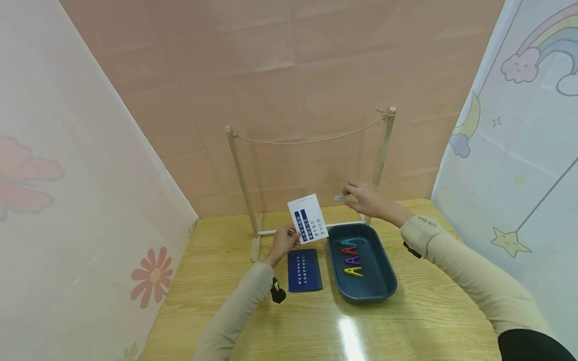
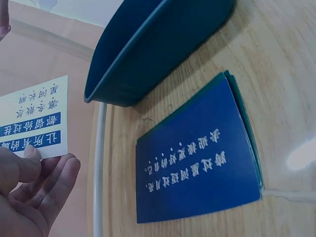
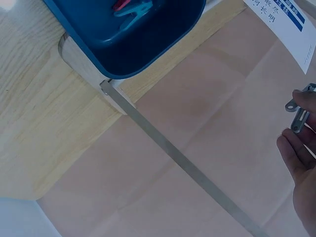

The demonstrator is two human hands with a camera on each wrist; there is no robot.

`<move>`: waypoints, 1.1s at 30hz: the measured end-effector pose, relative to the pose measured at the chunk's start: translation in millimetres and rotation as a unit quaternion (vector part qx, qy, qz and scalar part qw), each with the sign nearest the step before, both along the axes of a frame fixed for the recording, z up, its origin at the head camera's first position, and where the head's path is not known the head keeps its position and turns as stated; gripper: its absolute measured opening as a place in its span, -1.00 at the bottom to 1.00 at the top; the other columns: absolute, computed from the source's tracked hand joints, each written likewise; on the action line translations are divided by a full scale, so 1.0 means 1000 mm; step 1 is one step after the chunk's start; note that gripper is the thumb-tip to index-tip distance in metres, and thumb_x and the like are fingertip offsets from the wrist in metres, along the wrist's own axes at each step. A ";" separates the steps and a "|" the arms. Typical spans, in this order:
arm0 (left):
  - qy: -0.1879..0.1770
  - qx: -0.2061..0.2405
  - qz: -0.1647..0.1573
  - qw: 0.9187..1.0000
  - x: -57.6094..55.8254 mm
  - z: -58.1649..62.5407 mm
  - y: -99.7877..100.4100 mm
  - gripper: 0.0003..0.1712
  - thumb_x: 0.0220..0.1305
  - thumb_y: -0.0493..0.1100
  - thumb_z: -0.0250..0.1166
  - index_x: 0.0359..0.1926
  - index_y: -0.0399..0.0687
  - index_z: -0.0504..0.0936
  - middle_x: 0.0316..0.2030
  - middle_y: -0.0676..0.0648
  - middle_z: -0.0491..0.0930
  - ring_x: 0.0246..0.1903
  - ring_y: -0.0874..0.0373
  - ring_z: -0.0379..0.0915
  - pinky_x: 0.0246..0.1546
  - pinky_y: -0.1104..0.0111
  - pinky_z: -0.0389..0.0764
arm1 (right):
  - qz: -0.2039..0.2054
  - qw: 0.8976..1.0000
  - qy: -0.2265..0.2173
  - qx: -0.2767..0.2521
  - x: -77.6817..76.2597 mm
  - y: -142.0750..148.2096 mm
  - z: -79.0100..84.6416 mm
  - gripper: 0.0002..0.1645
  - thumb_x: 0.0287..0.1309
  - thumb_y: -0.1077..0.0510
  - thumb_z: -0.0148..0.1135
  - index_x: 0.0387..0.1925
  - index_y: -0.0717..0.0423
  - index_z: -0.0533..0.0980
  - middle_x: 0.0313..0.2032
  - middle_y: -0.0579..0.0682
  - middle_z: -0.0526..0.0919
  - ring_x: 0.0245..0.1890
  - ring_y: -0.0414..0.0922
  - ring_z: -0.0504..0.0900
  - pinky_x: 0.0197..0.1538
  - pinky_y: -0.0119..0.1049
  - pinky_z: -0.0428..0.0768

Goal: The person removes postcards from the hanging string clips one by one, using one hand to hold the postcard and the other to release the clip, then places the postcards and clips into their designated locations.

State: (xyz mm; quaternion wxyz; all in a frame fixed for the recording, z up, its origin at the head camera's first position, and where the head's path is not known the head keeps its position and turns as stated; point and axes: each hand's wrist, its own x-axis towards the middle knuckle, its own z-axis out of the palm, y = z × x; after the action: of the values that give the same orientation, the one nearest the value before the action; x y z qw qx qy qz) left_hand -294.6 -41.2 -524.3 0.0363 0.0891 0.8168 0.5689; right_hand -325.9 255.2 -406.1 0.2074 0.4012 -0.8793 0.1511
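My left hand (image 1: 283, 241) pinches a white card (image 1: 311, 213) by its lower left edge, thumb on the printed face. The card carries dark blue bands and lines of printed characters, and is held up tilted in front of the wooden frame. To the right of the card, my right hand (image 1: 368, 199) pinches a small grey clothespin (image 3: 299, 112) between thumb and fingers. In the head view the clothespin points left toward the card, with a gap between them. Both hands are below the string (image 1: 307, 142) of the frame.
A dark blue tray (image 1: 372, 283) holds several coloured clothespins (image 1: 352, 260). Left of it, a stack of dark blue cards (image 1: 304, 271) lies on the wooden table (image 1: 217, 286). The frame's left post (image 1: 242, 180) and right post (image 1: 384, 145) stand at the back, before a brownish-pink backdrop.
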 end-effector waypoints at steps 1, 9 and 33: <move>0.000 -0.001 0.001 1.000 0.001 -0.001 -0.001 -0.91 0.42 -0.39 0.17 -0.19 -0.43 0.54 -0.40 -0.24 0.57 -0.41 -0.24 0.65 -0.32 0.05 0.76 | -0.001 1.000 -0.002 0.002 0.000 0.000 -0.001 -0.72 0.02 0.28 0.51 -0.27 0.21 0.55 -0.30 0.06 0.55 -0.39 -0.01 0.59 -0.38 -0.16 0.63; -0.007 -0.010 0.002 1.000 0.002 -0.007 -0.009 -0.92 0.42 -0.40 0.16 -0.19 -0.42 0.54 -0.39 -0.23 0.58 -0.52 -0.01 0.64 -0.24 -0.10 0.71 | -0.004 1.000 -0.027 0.003 0.004 0.001 -0.009 -0.73 0.05 0.30 0.49 -0.24 0.23 0.56 -0.25 0.09 0.56 -0.30 0.02 0.61 -0.30 -0.12 0.66; -0.056 -0.049 -0.025 0.997 0.005 -0.022 -0.022 -0.93 0.38 -0.42 0.21 -0.27 -0.39 0.49 -0.52 -0.16 0.57 -0.58 0.08 0.60 -0.33 -0.01 0.75 | -0.014 0.989 -0.121 0.079 0.012 0.004 -0.037 -0.72 0.05 0.26 0.48 -0.28 0.16 0.51 -0.28 0.05 0.57 -0.26 0.05 0.66 -0.24 -0.08 0.71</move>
State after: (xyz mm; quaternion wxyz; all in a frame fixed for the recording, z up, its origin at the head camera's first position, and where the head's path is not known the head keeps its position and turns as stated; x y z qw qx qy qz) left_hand -289.1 -62.9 -546.0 0.1003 0.0760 0.8376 0.5315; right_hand -313.7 259.6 -443.0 0.0688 0.3827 -0.9127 0.1258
